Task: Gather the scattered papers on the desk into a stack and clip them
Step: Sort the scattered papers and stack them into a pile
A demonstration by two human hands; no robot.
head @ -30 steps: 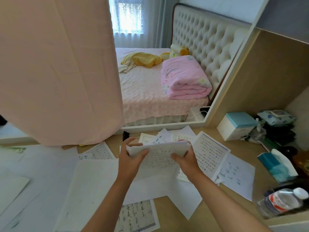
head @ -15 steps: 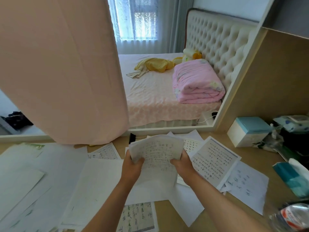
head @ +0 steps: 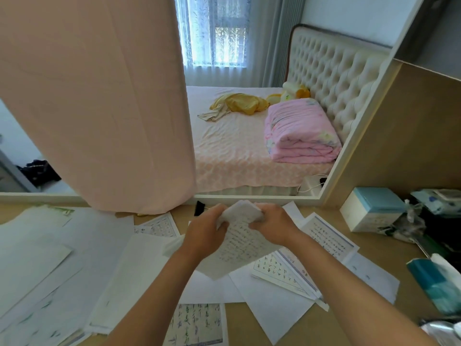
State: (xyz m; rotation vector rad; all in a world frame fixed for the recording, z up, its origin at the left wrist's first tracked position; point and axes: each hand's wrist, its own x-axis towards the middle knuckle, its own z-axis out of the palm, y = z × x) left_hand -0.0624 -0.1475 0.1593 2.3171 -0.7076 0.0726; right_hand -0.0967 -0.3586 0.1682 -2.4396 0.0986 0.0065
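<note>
the person is mid-gather. both hands hold a small bundle of handwritten sheets (head: 239,245) up off the surface (head: 239,328). the left hand (head: 204,232) has its fingers curled round the bundle's upper left edge, and the right hand (head: 273,226) grips the upper right edge. the top of the bundle is bunched between them and the rest hangs at a slant, one corner pointing toward the person. the edges look uneven, so this reads as squaring up what has been collected, not yet clipping.

most of the job seems left to do. loose papers lie all round: a ruled sheet (head: 329,237) just right of the hands, a calligraphy sheet (head: 197,323) near the front edge, large blank sheets (head: 37,258) spread to the left, and others overlapping beneath the bundle. what looks like a black binder clip (head: 199,208) sits at the back of the surface, just beyond the left hand and apart from the bundle.

the next move probably calls for freeing one hand to pick up further sheets, then tapping the edges level before reaching for the clip. thin sheets may slip or crease if pinched at one corner only.
</note>
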